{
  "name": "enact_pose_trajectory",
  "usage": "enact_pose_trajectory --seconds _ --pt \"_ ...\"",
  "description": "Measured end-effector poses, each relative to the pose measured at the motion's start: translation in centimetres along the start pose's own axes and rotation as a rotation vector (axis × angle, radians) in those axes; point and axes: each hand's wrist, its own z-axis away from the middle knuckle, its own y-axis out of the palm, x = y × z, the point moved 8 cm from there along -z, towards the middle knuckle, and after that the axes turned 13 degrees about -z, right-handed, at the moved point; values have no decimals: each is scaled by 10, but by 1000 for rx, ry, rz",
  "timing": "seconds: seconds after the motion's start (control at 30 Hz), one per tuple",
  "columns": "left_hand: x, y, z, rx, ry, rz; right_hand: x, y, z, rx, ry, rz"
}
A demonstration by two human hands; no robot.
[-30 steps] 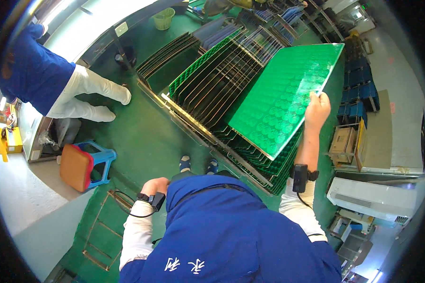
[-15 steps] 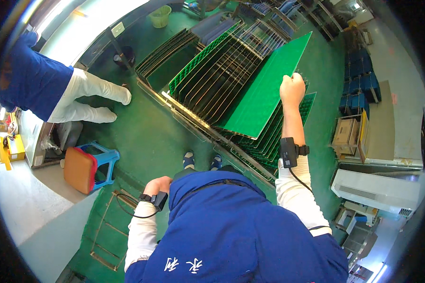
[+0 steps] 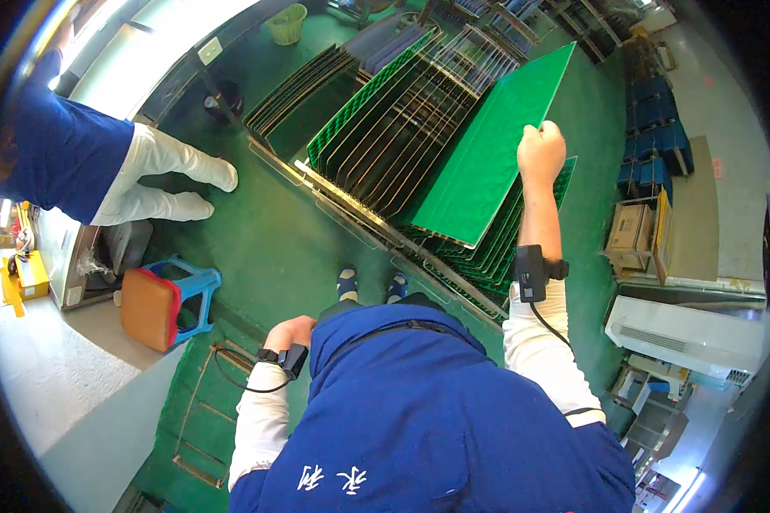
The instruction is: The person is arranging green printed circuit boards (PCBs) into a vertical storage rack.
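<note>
A large flat green board [image 3: 496,145] leans at a slant in a wire rack [image 3: 359,203] ahead of me. My right hand [image 3: 541,152] is closed on the board's right edge, with the arm stretched out. Behind and under that board, several more green boards [image 3: 522,224] stand between the rack's thin wire dividers. My left hand [image 3: 293,330] hangs low by my left hip, apart from the rack; its fingers are hidden from view. Each wrist carries a small black device with a cable.
Another person [image 3: 68,162] stands at the left by a bench. A blue stool [image 3: 198,299] with a brown seat stands nearer me. Blue crates [image 3: 659,137] and a cardboard box [image 3: 629,232] are stacked at the right. A metal frame [image 3: 198,402] lies on the floor at lower left.
The whole view has shifted slightly. My right hand stays closed on the green board's edge, and the board keeps nearly the same slant. My left hand remains low by my hip.
</note>
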Motion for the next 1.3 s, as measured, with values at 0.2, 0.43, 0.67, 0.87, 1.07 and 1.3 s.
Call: enact_pose_trajectory --seconds 0.2,0.43,0.67,0.87,1.07,1.3 --pt "-12 -16 20 23 -78 10 3 -7 -2 -11 21 -3" --pt "-4 -5 0 43 30 22 -4 1 10 15 45 15" --pt "6 1 -7 68 13 7 -2 0 11 4 26 6" --pt "9 3 -6 74 12 52 6 0 9 18 21 -10" --pt "30 22 -33 50 11 38 9 3 9 26 18 11" --pt "1 -13 -5 79 -34 17 8 2 10 35 25 49"
